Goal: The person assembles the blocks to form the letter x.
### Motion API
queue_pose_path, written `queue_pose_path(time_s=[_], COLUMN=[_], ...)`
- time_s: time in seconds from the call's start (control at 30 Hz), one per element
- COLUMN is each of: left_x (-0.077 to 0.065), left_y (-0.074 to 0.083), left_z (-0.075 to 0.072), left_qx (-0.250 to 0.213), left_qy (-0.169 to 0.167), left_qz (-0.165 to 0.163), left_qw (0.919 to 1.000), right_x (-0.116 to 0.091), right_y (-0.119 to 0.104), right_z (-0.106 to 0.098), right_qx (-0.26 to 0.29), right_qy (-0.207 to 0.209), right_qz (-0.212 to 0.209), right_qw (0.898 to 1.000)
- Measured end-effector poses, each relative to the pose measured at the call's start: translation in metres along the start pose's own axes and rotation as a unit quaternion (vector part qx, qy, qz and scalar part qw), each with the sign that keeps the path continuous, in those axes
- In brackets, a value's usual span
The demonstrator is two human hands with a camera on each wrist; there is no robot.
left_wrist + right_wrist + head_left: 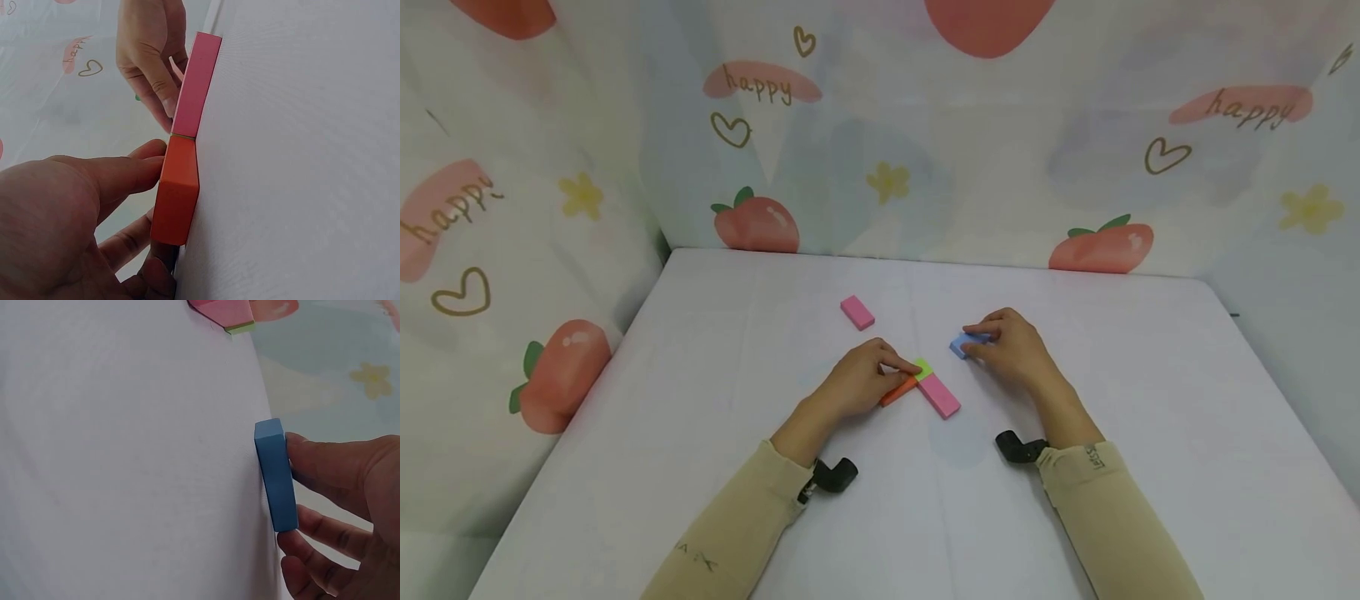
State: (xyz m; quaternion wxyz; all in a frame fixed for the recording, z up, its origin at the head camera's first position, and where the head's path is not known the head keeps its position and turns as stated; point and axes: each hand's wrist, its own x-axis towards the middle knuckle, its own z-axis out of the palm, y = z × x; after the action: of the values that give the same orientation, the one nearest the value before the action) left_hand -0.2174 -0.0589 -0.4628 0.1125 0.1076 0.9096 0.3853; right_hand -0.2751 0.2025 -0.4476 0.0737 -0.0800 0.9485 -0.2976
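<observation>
My left hand point(859, 377) holds an orange block point(178, 194) between thumb and fingers, low on the white table. In the head view its index fingertip reaches a yellow-green block point(922, 367), which adjoins the orange block's far end. A pink block point(940, 396) lies slanted against the green one, and these three touch. Further right, my right hand point(1011, 346) pinches a blue block point(276, 478) between thumb and fingers. The blue block stands apart from the others; whether it touches the table cannot be told.
Another pink block point(857, 312) lies alone farther back on the white table point(760, 308). Patterned cloth walls point(962, 167) rise behind the table and at its sides. Black wrist cameras point(837, 476) stick out by both sleeves.
</observation>
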Motion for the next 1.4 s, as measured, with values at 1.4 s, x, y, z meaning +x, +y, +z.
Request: queue_pose_path(time_s=[1.4], left_x=[0.002], left_y=[-0.001], left_z=[0.0], left_qx=[-0.011], left_qy=[-0.004], left_qz=[0.005], left_qw=[0.9999], right_x=[-0.007], right_y=[-0.02], right_z=[0.008], right_qx=[-0.004], right_qy=[-0.027], right_qz=[-0.011], right_qw=[1.0])
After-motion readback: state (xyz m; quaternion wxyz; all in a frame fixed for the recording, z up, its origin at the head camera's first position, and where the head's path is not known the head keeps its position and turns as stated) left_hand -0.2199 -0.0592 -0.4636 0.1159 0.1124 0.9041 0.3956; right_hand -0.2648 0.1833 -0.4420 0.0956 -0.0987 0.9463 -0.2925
